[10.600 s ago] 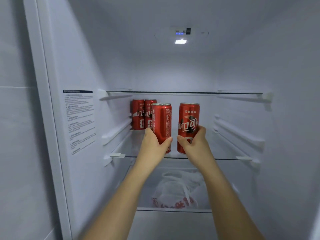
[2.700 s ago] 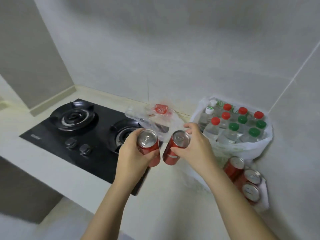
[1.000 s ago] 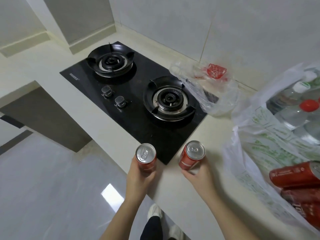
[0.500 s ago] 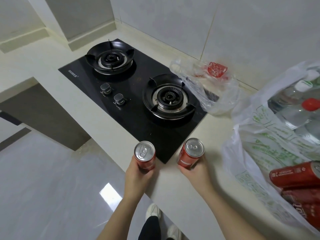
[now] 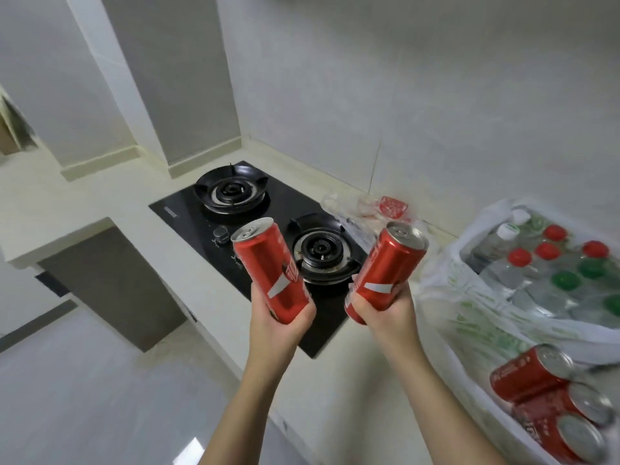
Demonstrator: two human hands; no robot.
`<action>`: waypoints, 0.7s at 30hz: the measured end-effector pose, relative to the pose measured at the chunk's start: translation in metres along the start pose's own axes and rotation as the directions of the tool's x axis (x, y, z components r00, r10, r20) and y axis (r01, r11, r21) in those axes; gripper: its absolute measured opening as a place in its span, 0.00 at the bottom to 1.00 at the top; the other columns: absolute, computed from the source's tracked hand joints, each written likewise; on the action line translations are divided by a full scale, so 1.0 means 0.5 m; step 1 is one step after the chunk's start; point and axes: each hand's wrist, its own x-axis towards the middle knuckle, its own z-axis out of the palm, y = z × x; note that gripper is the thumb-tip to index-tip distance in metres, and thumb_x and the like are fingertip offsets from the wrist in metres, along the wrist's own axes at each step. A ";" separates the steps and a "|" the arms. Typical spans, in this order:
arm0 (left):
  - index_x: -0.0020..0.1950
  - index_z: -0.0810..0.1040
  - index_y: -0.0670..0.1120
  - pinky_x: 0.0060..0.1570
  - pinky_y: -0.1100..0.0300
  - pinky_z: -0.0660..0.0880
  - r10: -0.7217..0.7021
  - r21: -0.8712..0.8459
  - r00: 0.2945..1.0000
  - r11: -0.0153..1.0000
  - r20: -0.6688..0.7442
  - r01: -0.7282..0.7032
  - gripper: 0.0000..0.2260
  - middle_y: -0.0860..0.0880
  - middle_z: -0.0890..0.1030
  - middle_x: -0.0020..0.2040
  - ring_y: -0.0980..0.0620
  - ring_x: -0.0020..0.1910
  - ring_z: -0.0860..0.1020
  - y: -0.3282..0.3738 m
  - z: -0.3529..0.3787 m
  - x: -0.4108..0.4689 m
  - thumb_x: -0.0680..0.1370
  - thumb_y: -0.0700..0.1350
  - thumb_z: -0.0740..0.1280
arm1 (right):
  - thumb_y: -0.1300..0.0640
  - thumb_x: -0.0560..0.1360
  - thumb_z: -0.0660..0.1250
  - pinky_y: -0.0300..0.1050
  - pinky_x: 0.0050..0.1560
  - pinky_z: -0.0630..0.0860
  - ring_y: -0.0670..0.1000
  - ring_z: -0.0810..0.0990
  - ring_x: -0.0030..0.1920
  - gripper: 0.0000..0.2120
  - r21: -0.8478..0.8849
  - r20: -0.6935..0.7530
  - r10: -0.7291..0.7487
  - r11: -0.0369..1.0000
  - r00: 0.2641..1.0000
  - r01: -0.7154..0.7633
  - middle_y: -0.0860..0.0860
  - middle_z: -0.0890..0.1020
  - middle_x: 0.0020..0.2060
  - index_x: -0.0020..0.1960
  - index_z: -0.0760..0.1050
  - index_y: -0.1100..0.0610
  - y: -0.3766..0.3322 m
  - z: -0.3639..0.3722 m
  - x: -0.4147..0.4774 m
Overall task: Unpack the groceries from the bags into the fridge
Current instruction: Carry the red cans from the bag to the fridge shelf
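Head view: the left hand (image 5: 276,322) is closed around the lower part of a tall red aluminium drink can (image 5: 268,268), which tilts with its silver top leaning up and to the left. The right hand (image 5: 385,312) is wrapped around the base of a second tall red aluminium drink can (image 5: 385,273), tilted with its top leaning up and to the right. The two cans are apart, with a gap between them.

Beyond the hands, a black glass two-burner gas hob (image 5: 268,236) is set into the cream worktop (image 5: 110,199). Beyond and just right of the right hand lies a crumpled clear plastic bag with a red print (image 5: 375,209), resting on the far right corner of the hob.

To the right of the right hand stands a white plastic carrier bag with green print (image 5: 469,317), open at the top. It holds clear water bottles with red, green and white caps (image 5: 550,263). Nearer than this bag, below and right of the right hand, three more red drink cans (image 5: 543,397) lie on their sides in plastic, tops facing right.

The fridge is not in view.
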 end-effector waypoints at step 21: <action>0.66 0.72 0.50 0.49 0.42 0.81 -0.044 -0.166 0.988 0.986 -0.151 0.019 0.34 0.44 0.82 0.54 0.42 0.52 0.82 0.181 -0.070 -0.005 0.63 0.59 0.74 | 0.49 0.61 0.78 0.50 0.40 0.81 0.57 0.84 0.48 0.32 0.398 0.205 0.066 0.906 0.977 -0.145 0.58 0.82 0.52 0.63 0.74 0.51 -0.186 0.064 -0.007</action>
